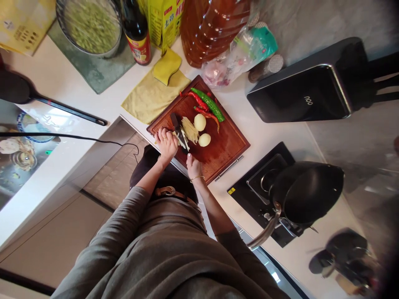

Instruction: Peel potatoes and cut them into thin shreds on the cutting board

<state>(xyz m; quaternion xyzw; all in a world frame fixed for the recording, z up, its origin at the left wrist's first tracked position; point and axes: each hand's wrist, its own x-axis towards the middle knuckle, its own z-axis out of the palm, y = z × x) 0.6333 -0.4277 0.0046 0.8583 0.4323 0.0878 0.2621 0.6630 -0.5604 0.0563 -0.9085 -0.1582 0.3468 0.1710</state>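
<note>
The right hand (193, 167) is closed around the handle of the knife (175, 121), which is mostly hidden inside the grip. The dark blade points away from the person and lies over the near side of the brown cutting board (226, 145). The left hand (167, 144) is just beside this blade, with its fingers bent downward over some pale pieces; how firmly they press, I cannot tell.

On the other side of the knife there is a pile of thin pale strips (189, 129) — it lies on the board, next to two round, pale vegetables (202, 131). Further from the person, one green pepper (208, 104) and several red peppers (197, 99) are placed close together, also on the board. The board rests on the white worktop (232, 104), between a yellow cloth (145, 99) and a black cooktop (243, 189).
</note>
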